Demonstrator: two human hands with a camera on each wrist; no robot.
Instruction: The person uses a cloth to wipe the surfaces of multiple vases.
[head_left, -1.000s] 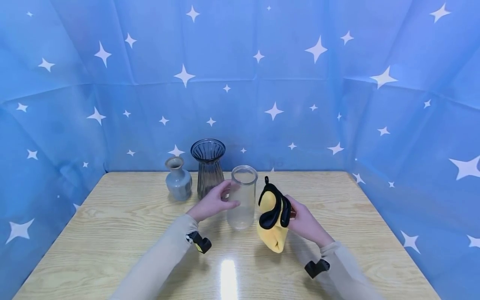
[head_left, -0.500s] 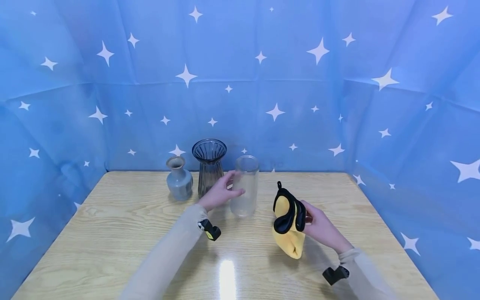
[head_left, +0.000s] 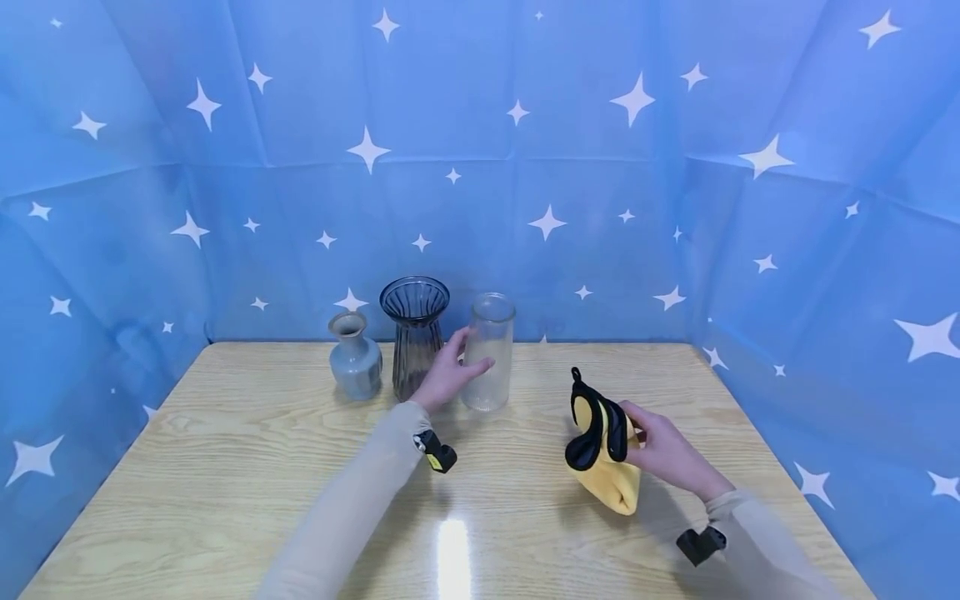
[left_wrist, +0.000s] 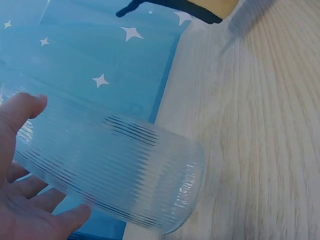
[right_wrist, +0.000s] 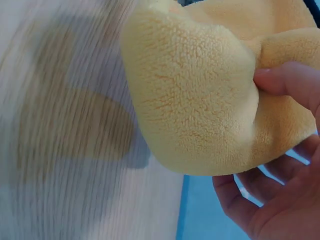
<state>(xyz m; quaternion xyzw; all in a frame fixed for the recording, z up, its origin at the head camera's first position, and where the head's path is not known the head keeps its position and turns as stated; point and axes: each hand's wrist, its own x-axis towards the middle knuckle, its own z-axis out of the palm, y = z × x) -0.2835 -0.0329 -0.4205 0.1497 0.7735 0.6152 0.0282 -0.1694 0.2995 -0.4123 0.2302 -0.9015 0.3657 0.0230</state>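
Observation:
My left hand grips a clear ribbed glass vase from its left side. Thumb and fingers are spread round the glass in the left wrist view. The vase is upright towards the back of the table; whether its base touches the wood I cannot tell. My right hand pinches a folded yellow plush cloth with black edging and a small hanging loop, held above the table at right. Up close in the right wrist view, the thumb presses into the cloth, with the fingers behind it.
A smoky grey fluted glass vase stands just left of the clear one. Further left is a small blue-grey ceramic vase. A blue star-patterned curtain encloses the wooden table at the back and sides.
The left hand has carried the clear vase back, away from me, beside the grey vase. My right hand has moved to the right with the cloth.

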